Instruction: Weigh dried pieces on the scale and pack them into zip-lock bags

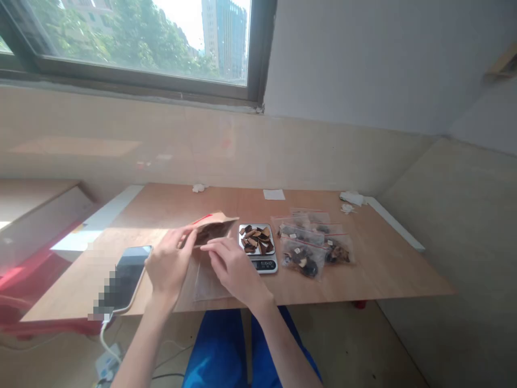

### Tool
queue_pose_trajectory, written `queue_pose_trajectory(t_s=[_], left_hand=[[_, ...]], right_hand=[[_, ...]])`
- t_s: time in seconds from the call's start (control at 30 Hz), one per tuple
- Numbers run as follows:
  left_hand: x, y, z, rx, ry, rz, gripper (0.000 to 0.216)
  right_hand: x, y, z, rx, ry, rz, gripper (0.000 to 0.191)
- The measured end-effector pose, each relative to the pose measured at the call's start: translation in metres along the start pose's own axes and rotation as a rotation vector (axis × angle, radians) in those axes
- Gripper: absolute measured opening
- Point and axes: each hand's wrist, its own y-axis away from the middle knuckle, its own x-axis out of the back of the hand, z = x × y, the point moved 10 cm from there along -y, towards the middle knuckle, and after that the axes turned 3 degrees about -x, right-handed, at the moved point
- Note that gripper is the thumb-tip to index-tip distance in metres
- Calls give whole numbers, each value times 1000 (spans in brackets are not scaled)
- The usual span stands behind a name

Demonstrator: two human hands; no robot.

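Dark-framed window point(141, 43) (tower and trees outside) above a pale wall point(202, 145), probably panelled.

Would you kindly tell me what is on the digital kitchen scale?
Dried brown pieces lie heaped on its pale platform, hiding most of it; whatever lies beneath them cannot be seen.

A tan kraft paper pouch point(212, 227) hangs tilted above the tabletop, a red strip along its upper edge. A dark, glossy patch marks its front.
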Motion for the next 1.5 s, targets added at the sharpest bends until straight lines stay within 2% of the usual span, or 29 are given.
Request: queue_pose_trajectory(t_s=[0.07,0.2,0.27,0.37,0.43,0.47,0.57,0.6,0.7,0.8,0.97,1.13,1.23,1.37,1.5], left_hand=[[-6,-26,-5,27,54,8,26],[1,-68,-14,13,90,200,42],[5,-69,-9,-53,110,272,44],[3,-39,0,-105,163,300,32],[-13,-8,5,-103,219,200,26],[-28,9,8,-94,262,95,25],[-90,65,12,-42,380,-362,23],[-106,82,13,-35,393,-470,23],[-135,117,12,-48,364,-667,21],[-144,126,10,-44,281,-738,20],[-151,124,18,-60,58,-877,15],[-157,127,16,3,-47,-1001,24],[-158,127,16,29,-30,-1019,29],[-159,123,16,27,-20,-1006,34],[-158,121,13,29,4,-979,27]], right_hand=[[17,14,10,-57,-64,72,26],[22,39,46,-192,-71,83,25],[26,50,65,-254,-74,108,24],[41,64,89,-339,-91,181,24],[52,70,100,-373,-101,222,24],[56,72,105,-385,-101,241,24],[66,77,117,-419,-94,275,24],[67,79,119,-427,-91,273,24],[64,82,124,-445,-77,237,24],[59,83,126,-461,-77,205,25],[46,84,130,-497,-126,152,25],[30,79,123,-504,-212,131,25],[17,69,110,-485,-281,130,27],[-7,58,89,-406,-318,20,24],[-20,62,87,-382,-283,-35,26]])
